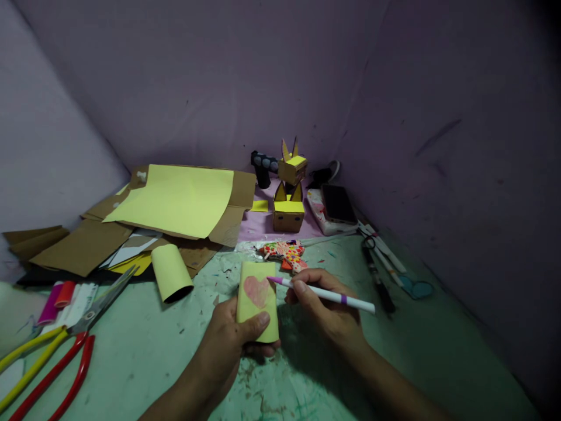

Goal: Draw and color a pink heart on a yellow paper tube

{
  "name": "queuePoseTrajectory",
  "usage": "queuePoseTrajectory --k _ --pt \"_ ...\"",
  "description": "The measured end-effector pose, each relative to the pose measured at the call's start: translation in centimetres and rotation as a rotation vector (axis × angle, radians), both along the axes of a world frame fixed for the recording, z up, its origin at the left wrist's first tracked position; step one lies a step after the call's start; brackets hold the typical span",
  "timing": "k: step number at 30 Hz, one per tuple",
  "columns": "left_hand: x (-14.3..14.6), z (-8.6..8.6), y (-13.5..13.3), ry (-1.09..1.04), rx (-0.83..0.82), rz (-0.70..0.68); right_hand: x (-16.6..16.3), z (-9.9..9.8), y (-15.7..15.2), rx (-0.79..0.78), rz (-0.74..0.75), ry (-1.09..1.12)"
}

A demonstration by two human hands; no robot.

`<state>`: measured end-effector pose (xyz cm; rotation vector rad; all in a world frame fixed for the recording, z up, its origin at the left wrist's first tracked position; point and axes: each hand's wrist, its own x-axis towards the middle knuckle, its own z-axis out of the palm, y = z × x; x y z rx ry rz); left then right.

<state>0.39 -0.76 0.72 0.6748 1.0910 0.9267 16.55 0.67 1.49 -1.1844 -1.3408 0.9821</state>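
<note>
A: Grip status?
B: Left hand [230,334]: grip holds the yellow paper tube [270,309], thumb low on its front, presumably to steady it and leave the pink heart [255,291] exposed. Right hand [335,324]: grip pinches a purple marker [322,293], likely for control; tip at heart's 2 o'clock edge, contact unclear.
A: Tube's location?
B: Over the desk [162,362], between 6 and 7 o'clock from view centre.

Left hand [232,327] is closed in grip, thumb [255,327] laid on top, fingers [265,349] curled underneath. Right hand [331,307] is held in writing pinch. Both forearms [193,374] are stretched forward.
</note>
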Motion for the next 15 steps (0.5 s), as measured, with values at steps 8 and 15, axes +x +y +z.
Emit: queuePoseTrajectory --k 8,15 --pt "-0.13 -0.16 -0.14 0.011 -0.001 0.002 -0.14 0.44 -0.09 -0.054 -0.058 0.022" --pt "-0.11 0.12 -0.14 0.013 -0.006 0.002 -0.28 0.64 -0.18 -0.064 -0.106 0.065"
